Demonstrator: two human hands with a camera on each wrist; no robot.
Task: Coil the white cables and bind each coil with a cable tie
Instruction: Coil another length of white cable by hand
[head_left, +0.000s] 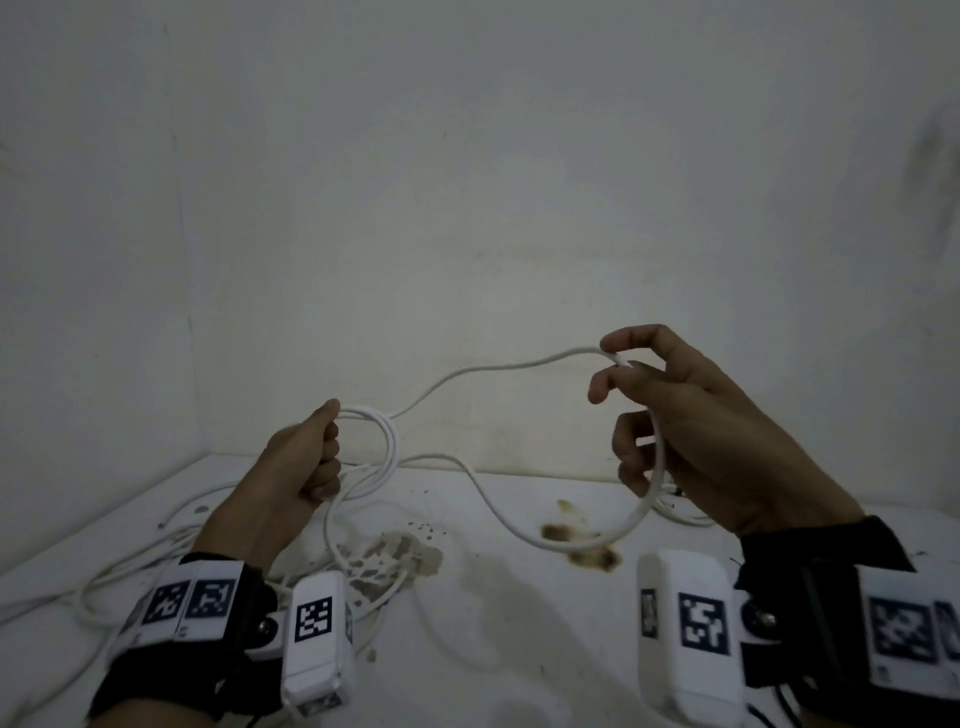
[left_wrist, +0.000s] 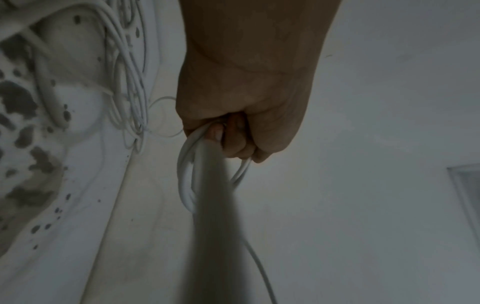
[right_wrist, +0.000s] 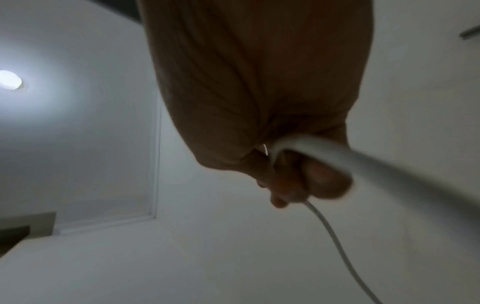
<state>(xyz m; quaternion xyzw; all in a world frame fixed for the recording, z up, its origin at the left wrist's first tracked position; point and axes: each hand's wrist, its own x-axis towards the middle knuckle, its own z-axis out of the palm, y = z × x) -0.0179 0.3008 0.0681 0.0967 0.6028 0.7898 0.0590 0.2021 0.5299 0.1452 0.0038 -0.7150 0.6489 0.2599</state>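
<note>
My left hand (head_left: 317, 457) is held above the table, its fingers curled round a small coil of white cable (head_left: 387, 447). The same coil (left_wrist: 185, 174) hangs from the fist (left_wrist: 241, 123) in the left wrist view. From the coil the white cable (head_left: 483, 370) runs right to my right hand (head_left: 639, 410), raised higher. Thumb and forefinger pinch the cable near its end, and a slack loop (head_left: 571, 543) sags below the hand to the table. The right wrist view shows the curled fingers (right_wrist: 298, 181) with the cable (right_wrist: 337, 244) trailing away. No cable tie is visible.
Several loose white cables (head_left: 135, 566) lie tangled on the left of the white table (head_left: 519, 623), also seen as cables (left_wrist: 127, 82) in the left wrist view. Brown stains (head_left: 576, 540) mark the tabletop. A white wall (head_left: 467, 208) stands close behind.
</note>
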